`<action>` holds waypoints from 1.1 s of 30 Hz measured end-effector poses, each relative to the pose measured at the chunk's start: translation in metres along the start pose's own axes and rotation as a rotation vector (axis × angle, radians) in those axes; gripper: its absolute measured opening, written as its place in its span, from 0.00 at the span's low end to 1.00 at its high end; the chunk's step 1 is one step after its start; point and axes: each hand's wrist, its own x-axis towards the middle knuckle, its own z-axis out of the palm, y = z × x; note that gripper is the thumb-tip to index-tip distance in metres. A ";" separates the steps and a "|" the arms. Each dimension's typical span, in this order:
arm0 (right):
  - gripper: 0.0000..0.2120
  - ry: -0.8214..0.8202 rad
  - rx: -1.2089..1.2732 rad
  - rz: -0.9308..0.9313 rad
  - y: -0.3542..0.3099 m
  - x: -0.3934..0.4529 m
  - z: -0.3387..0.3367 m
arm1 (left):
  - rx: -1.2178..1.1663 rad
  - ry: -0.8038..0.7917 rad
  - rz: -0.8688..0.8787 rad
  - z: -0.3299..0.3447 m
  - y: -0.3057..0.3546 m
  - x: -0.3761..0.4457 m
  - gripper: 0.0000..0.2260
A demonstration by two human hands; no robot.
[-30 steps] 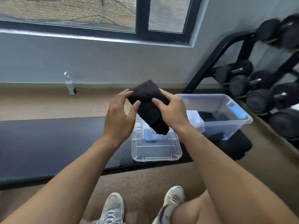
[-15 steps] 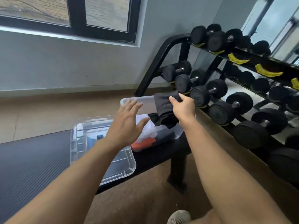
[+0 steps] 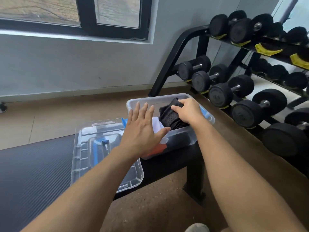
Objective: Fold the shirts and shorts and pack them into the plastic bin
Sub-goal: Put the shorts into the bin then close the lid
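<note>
Right hand (image 3: 189,111): a folded black garment (image 3: 170,115) is gripped and lowered inside the plastic bin (image 3: 177,141), at the counter's right end.
Left hand (image 3: 142,131): fingers are spread, nothing held, near the bin's left rim.
Technique: the fold should be pressed flat beside the white garment (image 3: 156,125) before release.

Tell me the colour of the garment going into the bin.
Black, with a perforated mesh texture, seen in the head view.

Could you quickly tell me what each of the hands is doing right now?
Left hand: open, fingers spread, holding nothing.
Right hand: gripping the folded black garment inside the plastic bin.
</note>
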 end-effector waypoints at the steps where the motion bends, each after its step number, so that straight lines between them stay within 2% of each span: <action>1: 0.17 -0.036 -0.008 0.002 0.000 0.001 0.000 | 0.005 -0.004 -0.001 0.000 0.000 0.001 0.40; 4: 0.16 -0.053 0.042 -0.003 -0.001 0.003 -0.002 | 0.025 0.001 -0.001 0.001 0.001 0.000 0.40; 7: 0.20 -0.044 0.047 -0.024 -0.005 0.003 -0.003 | 0.035 -0.012 -0.003 0.000 0.001 0.000 0.40; 9: 0.24 -0.068 -0.081 -0.002 -0.003 0.005 0.000 | 0.046 -0.027 -0.007 -0.001 0.002 -0.001 0.39; 13: 0.27 -0.093 -0.443 0.131 0.008 0.013 0.005 | 0.058 -0.044 -0.013 -0.003 0.003 -0.002 0.39; 15: 0.28 -0.046 -0.522 0.171 0.011 0.013 -0.002 | 0.059 -0.048 -0.012 -0.003 0.003 -0.002 0.39; 18: 0.27 0.021 -0.520 0.097 0.008 0.014 -0.013 | 0.061 -0.054 -0.011 -0.003 0.002 0.000 0.39; 21: 0.28 -0.111 -0.535 0.029 0.005 0.012 -0.016 | 0.052 -0.052 -0.013 -0.003 0.002 0.001 0.40; 24: 0.27 -0.269 -0.574 0.076 0.012 0.011 -0.012 | 0.035 -0.062 -0.025 -0.004 0.003 0.000 0.42; 27: 0.28 -0.201 -0.568 0.120 0.012 0.009 -0.016 | -0.004 -0.045 -0.034 -0.006 0.005 -0.001 0.41; 30: 0.30 -0.104 -0.547 0.078 0.003 0.006 -0.020 | -0.059 -0.030 -0.027 -0.012 0.006 -0.003 0.43; 33: 0.24 -0.064 -0.518 -0.013 -0.005 -0.006 -0.024 | -0.145 0.014 0.006 -0.017 0.002 -0.008 0.44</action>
